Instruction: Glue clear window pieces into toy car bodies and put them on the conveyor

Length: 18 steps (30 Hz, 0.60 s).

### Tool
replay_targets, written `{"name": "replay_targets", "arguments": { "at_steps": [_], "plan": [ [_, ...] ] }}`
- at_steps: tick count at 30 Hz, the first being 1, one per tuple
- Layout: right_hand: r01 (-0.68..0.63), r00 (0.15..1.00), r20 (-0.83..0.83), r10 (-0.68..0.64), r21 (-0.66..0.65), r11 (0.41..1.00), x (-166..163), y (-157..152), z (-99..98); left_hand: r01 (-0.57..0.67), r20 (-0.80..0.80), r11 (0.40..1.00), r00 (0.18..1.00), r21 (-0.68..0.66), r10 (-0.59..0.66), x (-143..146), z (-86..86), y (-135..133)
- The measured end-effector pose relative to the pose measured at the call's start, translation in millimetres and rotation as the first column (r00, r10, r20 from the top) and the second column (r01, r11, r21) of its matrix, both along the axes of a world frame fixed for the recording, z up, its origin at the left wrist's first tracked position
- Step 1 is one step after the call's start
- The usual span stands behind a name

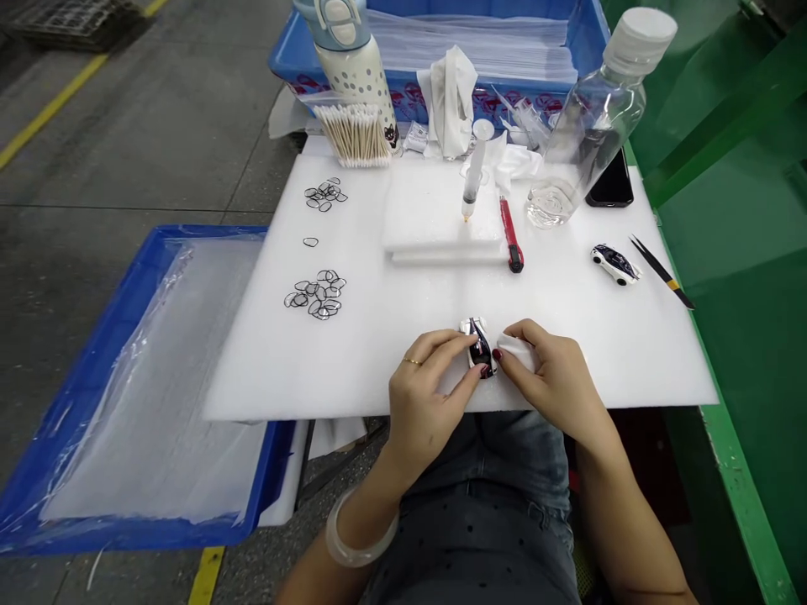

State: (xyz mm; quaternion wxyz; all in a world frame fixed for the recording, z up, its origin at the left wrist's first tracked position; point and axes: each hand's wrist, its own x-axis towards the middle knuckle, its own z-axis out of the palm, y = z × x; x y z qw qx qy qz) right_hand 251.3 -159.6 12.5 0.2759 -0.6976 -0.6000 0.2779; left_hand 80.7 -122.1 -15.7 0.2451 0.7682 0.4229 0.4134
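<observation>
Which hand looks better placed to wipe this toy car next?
Probably the right: the right hand already holds a white tissue against the toy car. The left hand grips the car's other side, so it seems better left steadying it.

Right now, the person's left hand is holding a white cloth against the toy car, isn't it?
Not quite: it's the right hand holding the white cloth against the toy car, as the head view shows. The left hand is on the car's other side.
</observation>
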Motion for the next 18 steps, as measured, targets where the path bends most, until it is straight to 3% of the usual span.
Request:
{"name": "replay_targets", "arguments": {
  "at_steps": [18],
  "plan": [
    [0.051,0.998,0.021,-0.051,-0.004,0.999,-4.0,4.0,-1.1,0.011,-0.001,0.997,1.000,-0.073,-0.011,-0.5,1.6,1.7]
  ]
}}
